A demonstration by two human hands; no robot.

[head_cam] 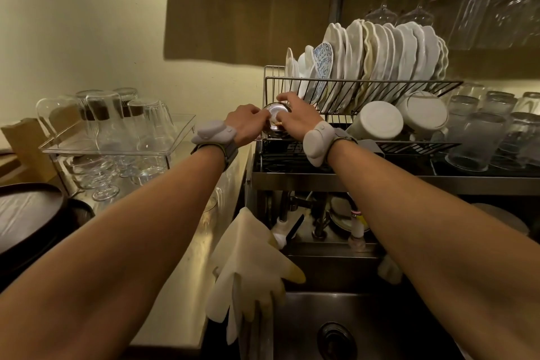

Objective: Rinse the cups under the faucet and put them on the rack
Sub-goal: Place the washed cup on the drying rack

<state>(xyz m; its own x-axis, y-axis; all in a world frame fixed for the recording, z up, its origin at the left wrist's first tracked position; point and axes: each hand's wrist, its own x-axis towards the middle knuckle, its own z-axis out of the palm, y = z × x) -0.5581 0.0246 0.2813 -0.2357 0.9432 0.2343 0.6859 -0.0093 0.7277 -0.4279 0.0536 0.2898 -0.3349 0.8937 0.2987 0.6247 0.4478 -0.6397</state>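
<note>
A shiny metal cup (pixel 274 114) sits upside down at the left end of the dish rack's lower tier (pixel 409 145), its round base facing me. My left hand (pixel 248 124) grips its left side and my right hand (pixel 298 114) grips its right side and top. Both arms reach forward over the sink (pixel 380 327). The cup's lower part is hidden behind my fingers. The faucet (pixel 318 213) stands below the rack, partly hidden.
White plates (pixel 380 52) fill the rack's upper tier; two white mugs (pixel 377 123) and several glasses (pixel 479 140) lie on the lower tier. Rubber gloves (pixel 248 266) hang over the sink's left edge. A clear tray of glasses (pixel 117 126) stands on the left counter. Stemware (pixel 467 9) hangs overhead.
</note>
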